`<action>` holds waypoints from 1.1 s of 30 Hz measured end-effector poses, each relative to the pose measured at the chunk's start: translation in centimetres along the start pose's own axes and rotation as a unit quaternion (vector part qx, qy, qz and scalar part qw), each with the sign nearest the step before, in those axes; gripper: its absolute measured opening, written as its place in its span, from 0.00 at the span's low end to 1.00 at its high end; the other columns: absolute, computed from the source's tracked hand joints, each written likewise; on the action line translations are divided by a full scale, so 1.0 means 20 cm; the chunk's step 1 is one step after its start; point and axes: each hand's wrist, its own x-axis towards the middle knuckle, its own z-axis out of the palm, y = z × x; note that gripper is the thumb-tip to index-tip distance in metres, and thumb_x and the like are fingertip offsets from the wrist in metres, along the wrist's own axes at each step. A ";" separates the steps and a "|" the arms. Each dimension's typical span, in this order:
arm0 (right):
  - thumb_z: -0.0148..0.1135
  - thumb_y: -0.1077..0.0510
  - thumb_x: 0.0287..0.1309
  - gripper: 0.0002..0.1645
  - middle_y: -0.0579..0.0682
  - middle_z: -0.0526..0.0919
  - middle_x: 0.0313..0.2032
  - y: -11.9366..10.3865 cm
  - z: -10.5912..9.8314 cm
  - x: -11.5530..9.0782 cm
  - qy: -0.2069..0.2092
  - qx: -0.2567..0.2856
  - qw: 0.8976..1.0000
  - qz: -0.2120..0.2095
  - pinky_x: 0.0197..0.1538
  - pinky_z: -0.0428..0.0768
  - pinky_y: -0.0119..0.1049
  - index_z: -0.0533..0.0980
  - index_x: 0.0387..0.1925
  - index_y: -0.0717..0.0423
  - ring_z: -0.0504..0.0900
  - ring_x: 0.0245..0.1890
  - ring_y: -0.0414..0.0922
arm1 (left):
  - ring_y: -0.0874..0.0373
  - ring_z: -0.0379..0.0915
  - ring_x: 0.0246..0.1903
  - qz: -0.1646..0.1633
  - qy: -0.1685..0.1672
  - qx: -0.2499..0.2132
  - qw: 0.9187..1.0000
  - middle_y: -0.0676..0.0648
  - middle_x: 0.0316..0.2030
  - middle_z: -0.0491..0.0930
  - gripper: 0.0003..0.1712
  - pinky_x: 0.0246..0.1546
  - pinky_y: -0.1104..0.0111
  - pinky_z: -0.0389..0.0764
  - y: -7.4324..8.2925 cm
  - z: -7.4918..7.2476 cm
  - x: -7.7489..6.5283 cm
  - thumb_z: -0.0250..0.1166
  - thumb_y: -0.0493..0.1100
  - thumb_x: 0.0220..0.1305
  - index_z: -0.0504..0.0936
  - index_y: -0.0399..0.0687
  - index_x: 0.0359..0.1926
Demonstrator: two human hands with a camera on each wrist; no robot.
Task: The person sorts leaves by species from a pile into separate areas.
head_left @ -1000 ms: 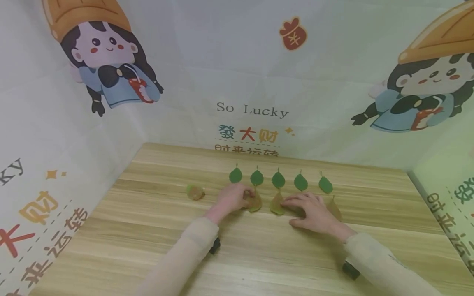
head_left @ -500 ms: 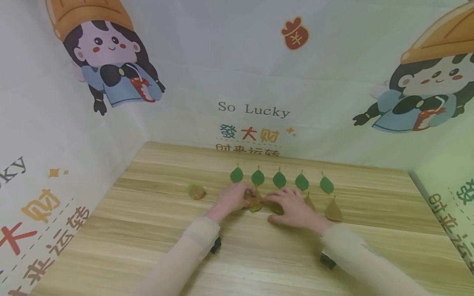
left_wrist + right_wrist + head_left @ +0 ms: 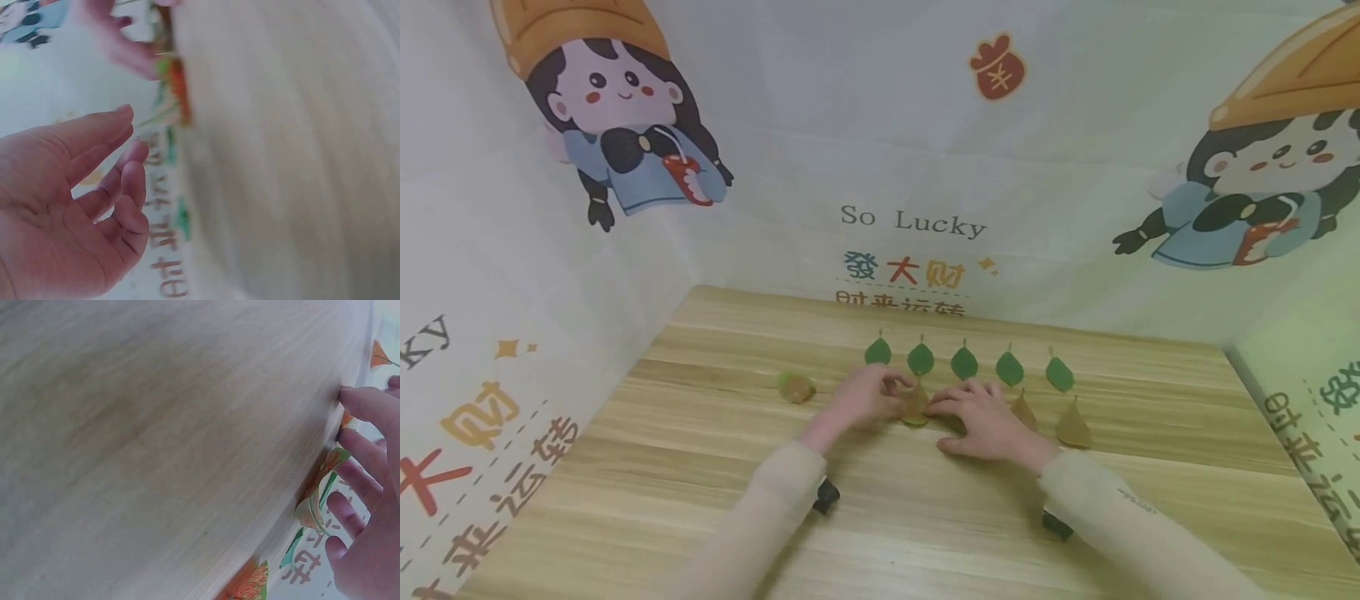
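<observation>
In the head view a yellow-brown leaf [image 3: 915, 406] lies on the table between both hands, its stem pointing away. My left hand [image 3: 868, 394] is just to its left. The left wrist view has this hand's fingers loosely bent with nothing between them, the fingertips close to a leaf stem. My right hand [image 3: 983, 419] is spread low over the table, its fingertips at the leaf's right edge. Beneath that hand another brownish leaf is mostly hidden. Two more brown leaves, one nearer [image 3: 1024, 410] and one farther right [image 3: 1073, 425], lie beyond it.
Behind the hands runs a row of several green leaves, with one green leaf [image 3: 965, 364] in the middle. A curled brown-green leaf [image 3: 796, 388] lies apart at the left. The wooden table [image 3: 880, 517] meets a printed cloth backdrop [image 3: 790, 150] on the back and sides.
My right hand has moved left along the lower row, uncovering the brown leaves on the right. My left hand has shifted slightly left and let go of the yellow-brown leaf.
</observation>
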 end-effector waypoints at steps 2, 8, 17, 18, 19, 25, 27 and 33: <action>0.71 0.44 0.53 0.29 0.47 0.79 0.61 0.00 0.00 0.00 -0.001 0.000 1.000 0.003 0.52 0.64 0.50 0.79 0.58 0.43 0.72 0.57 0.51 | 0.57 0.76 0.35 0.008 0.006 -0.025 1.000 0.46 0.39 0.83 0.20 0.33 0.71 0.77 0.01 -0.06 -0.03 0.69 0.39 0.60 0.83 0.48 0.54; 0.70 0.45 0.53 0.29 0.48 0.79 0.61 0.01 -0.01 -0.01 0.004 0.007 1.000 0.000 0.53 0.64 0.51 0.79 0.58 0.43 0.72 0.57 0.52 | 0.54 0.76 0.36 0.022 0.066 -0.048 0.996 0.41 0.45 0.83 0.21 0.34 0.68 0.79 -0.08 -0.29 -0.14 0.65 0.40 0.65 0.79 0.46 0.58; 0.70 0.45 0.54 0.29 0.48 0.79 0.61 0.01 0.00 -0.02 0.005 0.005 1.000 -0.002 0.53 0.64 0.52 0.79 0.58 0.43 0.72 0.58 0.52 | 0.37 0.75 0.55 0.080 0.080 -0.039 0.993 0.35 0.58 0.78 0.18 0.57 0.47 0.78 -0.42 -0.47 -0.23 0.58 0.29 0.65 0.79 0.38 0.56; 0.70 0.45 0.54 0.29 0.48 0.79 0.61 0.01 0.00 -0.02 0.004 0.006 1.000 -0.001 0.53 0.64 0.51 0.79 0.58 0.43 0.72 0.58 0.52 | 0.37 0.74 0.57 0.077 0.069 -0.031 0.994 0.36 0.59 0.78 0.19 0.58 0.47 0.78 -0.44 -0.47 -0.22 0.58 0.28 0.65 0.80 0.38 0.56; 0.70 0.44 0.54 0.29 0.48 0.79 0.61 0.01 0.00 -0.02 0.004 0.005 1.000 -0.001 0.53 0.64 0.51 0.79 0.58 0.43 0.72 0.58 0.52 | 0.37 0.73 0.59 0.079 0.055 -0.023 0.995 0.36 0.59 0.78 0.19 0.59 0.46 0.77 -0.47 -0.48 -0.22 0.58 0.28 0.65 0.79 0.38 0.56; 0.70 0.44 0.54 0.29 0.48 0.79 0.62 0.01 0.00 -0.01 -0.002 0.008 1.000 -0.001 0.53 0.64 0.52 0.78 0.58 0.43 0.72 0.58 0.52 | 0.36 0.70 0.63 0.082 -0.033 0.013 0.996 0.35 0.61 0.76 0.21 0.66 0.44 0.69 -0.53 -0.46 -0.17 0.57 0.26 0.62 0.80 0.38 0.56; 0.70 0.44 0.54 0.29 0.49 0.79 0.62 0.01 0.00 -0.01 -0.004 0.008 1.000 -0.002 0.53 0.64 0.52 0.78 0.59 0.43 0.72 0.58 0.53 | 0.36 0.70 0.62 0.081 -0.051 0.025 0.995 0.35 0.60 0.76 0.22 0.66 0.44 0.69 -0.54 -0.46 -0.17 0.59 0.25 0.60 0.82 0.40 0.54; 0.70 0.44 0.54 0.29 0.48 0.79 0.61 0.01 0.00 -0.01 -0.004 0.005 1.000 -0.004 0.52 0.64 0.51 0.78 0.59 0.42 0.72 0.58 0.52 | 0.40 0.70 0.61 0.064 -0.065 0.081 0.993 0.39 0.60 0.77 0.22 0.65 0.44 0.70 -0.57 -0.45 -0.16 0.65 0.32 0.59 0.83 0.49 0.55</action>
